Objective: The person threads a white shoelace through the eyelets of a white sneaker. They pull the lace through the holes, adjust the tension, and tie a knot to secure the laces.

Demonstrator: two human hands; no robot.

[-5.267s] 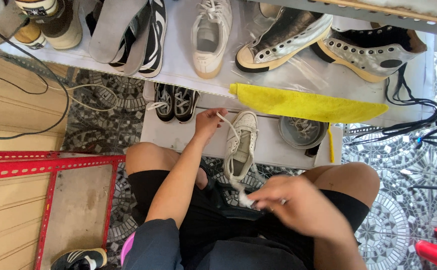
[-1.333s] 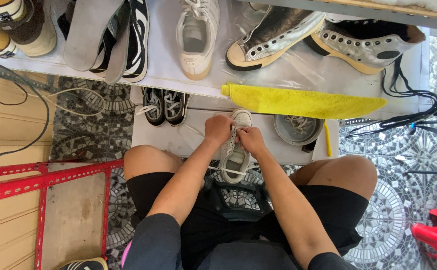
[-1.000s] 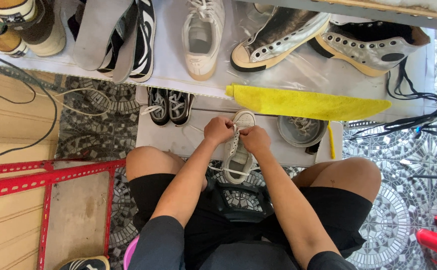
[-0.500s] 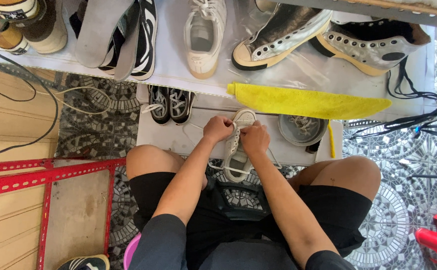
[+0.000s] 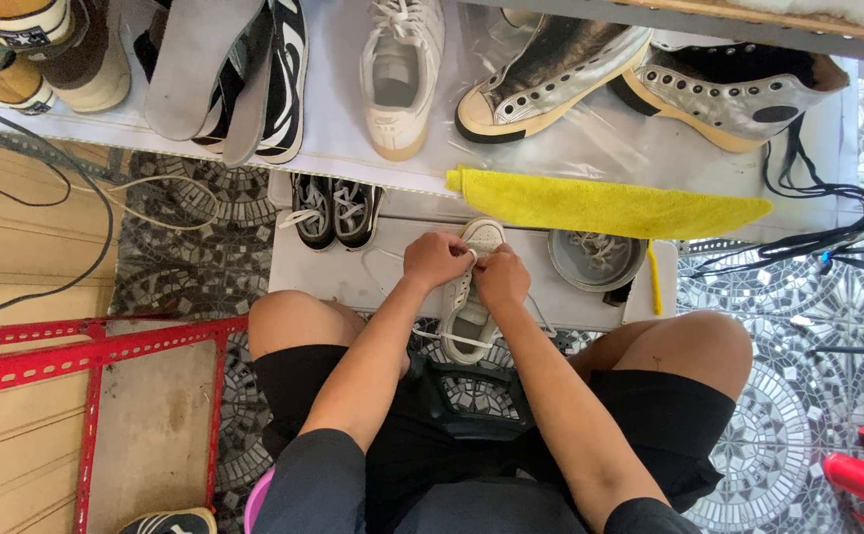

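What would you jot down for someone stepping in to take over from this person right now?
Left hand: closed on the lace at the toe end of the white sneaker, fingers pinched.
Right hand: also pinched at the sneaker's front eyelets, close against the left hand.
The sneaker lies lengthwise between the knees, toe on the low white platform. A loose lace end trails across its heel end.
Nearby: small black shoes to the left, a grey bowl holding laces to the right, a yellow cloth above.
Done: lace reaches the toe end. Left: I cannot tell how many eyelets remain.
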